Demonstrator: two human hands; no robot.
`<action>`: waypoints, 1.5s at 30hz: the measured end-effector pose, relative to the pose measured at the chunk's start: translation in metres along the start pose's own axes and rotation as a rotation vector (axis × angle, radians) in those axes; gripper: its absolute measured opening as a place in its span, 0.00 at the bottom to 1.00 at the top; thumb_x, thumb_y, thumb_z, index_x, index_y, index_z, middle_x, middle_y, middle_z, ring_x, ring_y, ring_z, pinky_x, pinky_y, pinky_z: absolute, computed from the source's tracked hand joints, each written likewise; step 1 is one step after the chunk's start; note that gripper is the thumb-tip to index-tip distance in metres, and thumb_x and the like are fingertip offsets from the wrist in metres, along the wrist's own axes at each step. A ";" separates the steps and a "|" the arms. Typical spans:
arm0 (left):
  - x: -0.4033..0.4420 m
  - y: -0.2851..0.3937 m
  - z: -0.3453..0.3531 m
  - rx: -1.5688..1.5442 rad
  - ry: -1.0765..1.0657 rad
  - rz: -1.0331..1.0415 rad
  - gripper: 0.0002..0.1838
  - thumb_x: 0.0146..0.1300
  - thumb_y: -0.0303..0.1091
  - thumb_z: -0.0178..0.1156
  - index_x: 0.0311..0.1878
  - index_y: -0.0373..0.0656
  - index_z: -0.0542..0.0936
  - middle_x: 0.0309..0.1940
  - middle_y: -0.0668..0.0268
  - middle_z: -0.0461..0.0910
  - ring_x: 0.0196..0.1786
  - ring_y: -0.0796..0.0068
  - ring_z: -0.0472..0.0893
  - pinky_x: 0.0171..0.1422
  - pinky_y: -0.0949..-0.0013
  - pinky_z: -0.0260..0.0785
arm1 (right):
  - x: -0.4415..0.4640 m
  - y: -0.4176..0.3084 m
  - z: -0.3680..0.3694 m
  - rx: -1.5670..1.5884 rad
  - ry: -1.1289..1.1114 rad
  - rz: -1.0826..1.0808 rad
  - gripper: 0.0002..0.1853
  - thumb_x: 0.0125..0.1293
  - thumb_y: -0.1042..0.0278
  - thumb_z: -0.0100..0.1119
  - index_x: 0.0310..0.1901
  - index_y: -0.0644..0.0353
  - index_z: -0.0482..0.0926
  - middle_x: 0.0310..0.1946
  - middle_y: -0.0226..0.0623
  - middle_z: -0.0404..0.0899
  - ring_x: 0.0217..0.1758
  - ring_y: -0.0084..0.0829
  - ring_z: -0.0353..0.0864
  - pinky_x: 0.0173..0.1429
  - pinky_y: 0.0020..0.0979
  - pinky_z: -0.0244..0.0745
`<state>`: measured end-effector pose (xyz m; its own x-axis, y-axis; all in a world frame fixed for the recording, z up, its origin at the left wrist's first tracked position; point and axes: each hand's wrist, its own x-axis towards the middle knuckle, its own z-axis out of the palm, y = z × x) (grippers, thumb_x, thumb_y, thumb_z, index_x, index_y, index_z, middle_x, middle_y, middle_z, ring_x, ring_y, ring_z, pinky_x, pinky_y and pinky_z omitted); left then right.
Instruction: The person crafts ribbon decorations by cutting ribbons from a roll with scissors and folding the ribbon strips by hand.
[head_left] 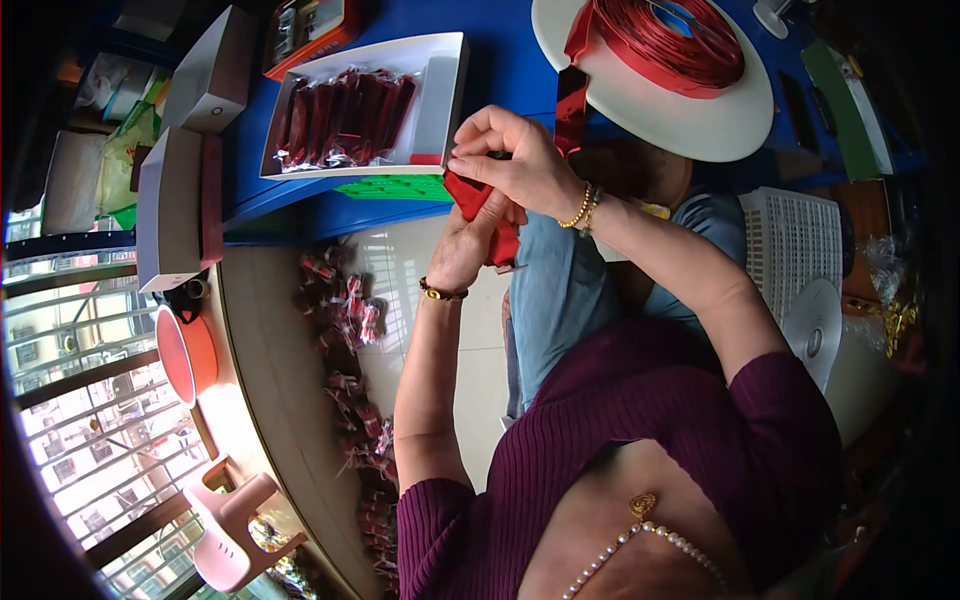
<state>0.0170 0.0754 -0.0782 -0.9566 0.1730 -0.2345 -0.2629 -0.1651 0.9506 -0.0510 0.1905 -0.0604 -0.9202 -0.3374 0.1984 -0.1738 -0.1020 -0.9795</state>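
A folded piece of shiny red ribbon (468, 197) is held between my two hands above my lap, beside the table's edge. My left hand (462, 250) is closed around its lower part, with a red end showing below the fingers. From above, my right hand (530, 168) pinches the ribbon's upper edge between thumb and fingertips. Just beyond my right hand, a loose ribbon tail (571, 108) hangs from a big red ribbon coil (718, 70). The coil lies on a round white disc (725, 130). Whether the held piece joins this tail is hidden.
An open white box (452, 85) of dark red wrapped packets (345, 118) sits on the blue table (500, 30). Boxes (168, 210) stand at left. Red-and-clear bundles (350, 310) lie on the floor. A white basket (795, 235) stands right; a pink chair (225, 530) is lower left.
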 end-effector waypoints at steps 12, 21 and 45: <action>-0.009 0.046 -0.019 -0.508 0.013 0.160 0.15 0.70 0.42 0.46 0.31 0.41 0.68 0.19 0.72 0.59 0.22 0.79 0.61 0.32 0.72 0.63 | -0.052 0.052 -0.001 0.180 -0.591 0.138 0.46 0.51 0.45 0.68 0.65 0.59 0.55 0.58 0.37 0.65 0.62 0.29 0.64 0.63 0.33 0.63; -0.013 0.097 -0.068 -0.839 -0.213 0.316 0.14 0.71 0.40 0.41 0.36 0.41 0.72 0.24 0.69 0.59 0.25 0.75 0.59 0.47 0.61 0.64 | -0.078 0.053 0.007 0.290 -0.556 0.286 0.15 0.59 0.64 0.64 0.38 0.64 0.71 0.31 0.32 0.78 0.38 0.20 0.80 0.42 0.21 0.74; 0.027 0.030 -0.046 -0.397 0.206 0.074 0.31 0.67 0.62 0.39 0.41 0.41 0.76 0.32 0.65 0.78 0.30 0.79 0.75 0.34 0.76 0.67 | 0.003 -0.030 0.005 0.215 -0.303 -0.324 0.05 0.52 0.78 0.66 0.31 0.62 0.80 0.37 0.36 0.81 0.52 0.34 0.75 0.57 0.32 0.71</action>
<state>-0.0223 0.0308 -0.0657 -0.9691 -0.0434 -0.2426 -0.1823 -0.5361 0.8243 -0.0465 0.1878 -0.0306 -0.6819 -0.5102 0.5242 -0.3286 -0.4266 -0.8426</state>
